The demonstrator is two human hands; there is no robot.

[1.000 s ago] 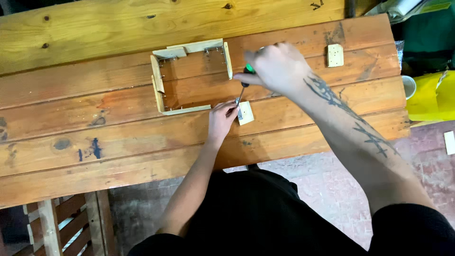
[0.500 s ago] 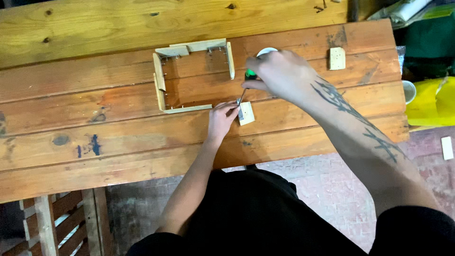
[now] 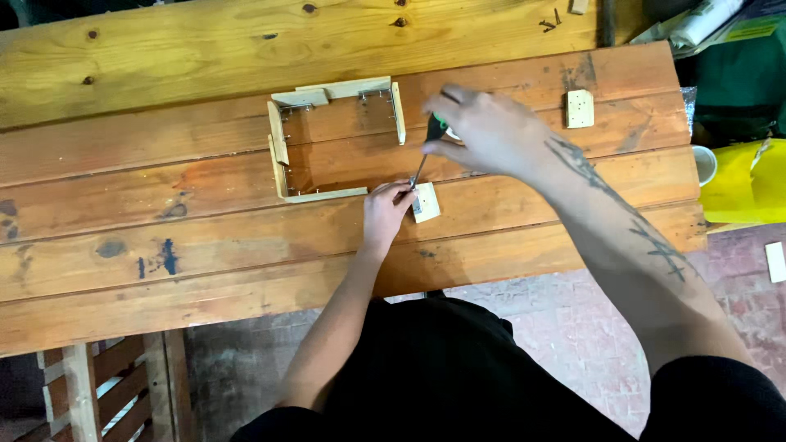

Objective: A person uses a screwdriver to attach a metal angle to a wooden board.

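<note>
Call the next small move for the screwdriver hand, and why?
Probably keep pressing down and turn the screwdriver. Its tip sits on the small wooden block, which the left hand pins to the workbench, and the right hand grips the handle. Whether a screw is seated there is too small to tell.

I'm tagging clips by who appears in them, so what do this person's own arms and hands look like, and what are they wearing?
Both forearms are bare, with no gloves, rings or watch that I can make out. The right hand leads into a forearm with dark line tattoos running along it, branching and cross-like in shape. The left hand and its forearm show no markings. Black clothing covers the body and upper arms.
</note>
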